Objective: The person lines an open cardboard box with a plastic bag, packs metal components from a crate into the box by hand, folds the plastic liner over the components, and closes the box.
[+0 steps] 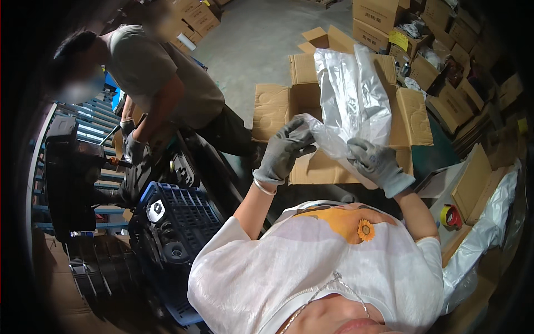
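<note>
A large translucent plastic bag (pixel 356 94) stands upright in front of me, partly in an open cardboard box (pixel 272 108) with its flaps spread outward. My left hand (pixel 285 149), in a grey work glove, pinches the bag's near edge at the box's left side. On the right, my gloved right hand (pixel 375 162) has its fingers closed on the same edge, over the box's near wall. Between both hands the film hangs loosely. The bag's lower part is hidden inside the box.
At left, a co-worker (pixel 161 72) in gloves bends over dark parts by a roller conveyor (pixel 105 131). A blue plastic crate (pixel 194 214) with metal parts is near my left elbow. Tape (pixel 449 216) and plastic film (pixel 484 239) lie right; stacked cartons (pixel 375 22) stand behind.
</note>
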{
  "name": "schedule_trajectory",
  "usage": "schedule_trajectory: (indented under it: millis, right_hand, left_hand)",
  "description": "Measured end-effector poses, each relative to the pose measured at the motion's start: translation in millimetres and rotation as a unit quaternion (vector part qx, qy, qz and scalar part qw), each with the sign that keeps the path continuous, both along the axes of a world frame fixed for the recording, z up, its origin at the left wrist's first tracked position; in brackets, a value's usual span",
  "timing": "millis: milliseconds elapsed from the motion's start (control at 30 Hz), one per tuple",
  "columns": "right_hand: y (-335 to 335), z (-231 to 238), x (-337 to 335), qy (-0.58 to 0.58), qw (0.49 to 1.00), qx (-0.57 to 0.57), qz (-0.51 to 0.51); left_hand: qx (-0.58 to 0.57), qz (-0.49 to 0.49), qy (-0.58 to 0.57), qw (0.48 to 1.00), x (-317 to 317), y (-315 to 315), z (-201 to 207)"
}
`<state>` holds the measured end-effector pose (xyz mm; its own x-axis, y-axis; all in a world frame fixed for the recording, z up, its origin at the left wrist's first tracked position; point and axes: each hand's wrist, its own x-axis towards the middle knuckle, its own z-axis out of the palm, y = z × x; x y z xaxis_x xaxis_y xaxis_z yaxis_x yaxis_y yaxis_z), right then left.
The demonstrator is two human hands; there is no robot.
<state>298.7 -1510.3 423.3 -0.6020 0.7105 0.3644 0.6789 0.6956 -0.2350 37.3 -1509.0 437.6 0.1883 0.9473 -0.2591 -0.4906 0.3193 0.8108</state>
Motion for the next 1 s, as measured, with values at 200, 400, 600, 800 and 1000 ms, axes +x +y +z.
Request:
schedule_trajectory:
  millis: [200, 400, 600, 800, 1000]
  right_hand:
    - [-4, -12, -3, -0.051, 0.985, -0.163, -0.021]
    - [4, -7, -17, 0.084, 0.993, -0.018, -0.084]
    - [1, 6, -31, 0.038, 0.996, 0.081, -0.028]
    - [-17, 6, -42, -0.110, 0.993, 0.040, -0.031]
    - [-15, -12, -41, -0.108, 0.992, -0.056, -0.033]
  left_hand:
    - [-0.001, 0.050, 0.030, 0.998, 0, -6, 6]
    - [-0.072, -0.117, 0.096, 0.986, -12, -24, 1]
    - [-0.111, -0.135, -0.182, 0.968, -25, -11, -11]
    - [-0.073, -0.032, 0.019, 0.997, -24, -12, -3]
    - [-0.001, 0.050, 0.060, 0.997, -25, -2, -15]
